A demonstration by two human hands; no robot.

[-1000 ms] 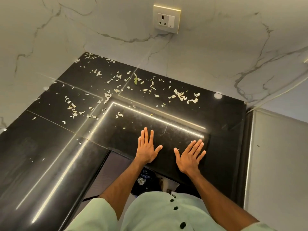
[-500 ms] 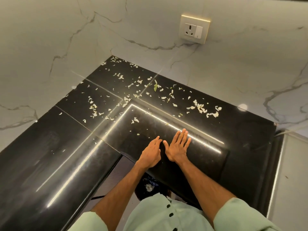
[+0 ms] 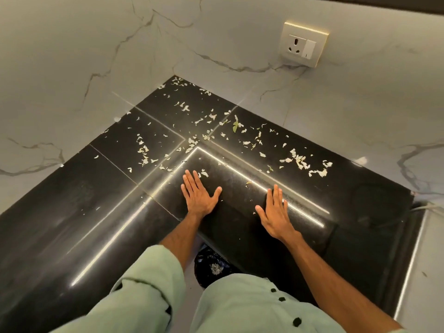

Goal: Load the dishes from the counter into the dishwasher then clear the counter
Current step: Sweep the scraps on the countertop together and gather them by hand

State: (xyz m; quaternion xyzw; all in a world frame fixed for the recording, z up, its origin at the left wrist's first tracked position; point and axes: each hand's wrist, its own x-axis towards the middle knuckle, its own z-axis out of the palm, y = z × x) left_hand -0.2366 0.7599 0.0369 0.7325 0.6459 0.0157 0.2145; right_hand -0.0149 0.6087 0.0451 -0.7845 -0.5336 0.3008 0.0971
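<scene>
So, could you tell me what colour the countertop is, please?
Glossy black countertop, clearest in the head view.

Inspection finds no legible text, label, brand, number or sign. The wall socket [image 3: 303, 45] above the surface [image 3: 360, 200] bears markings too small to read, if any.

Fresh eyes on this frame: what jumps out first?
Pale torn scraps litter the corner of the glossy black stone counter, thickest toward the back. Nearer the edge, the left hand and right hand lie flat on it, fingers straight, apart. A cream wall socket sits upper right.
</scene>
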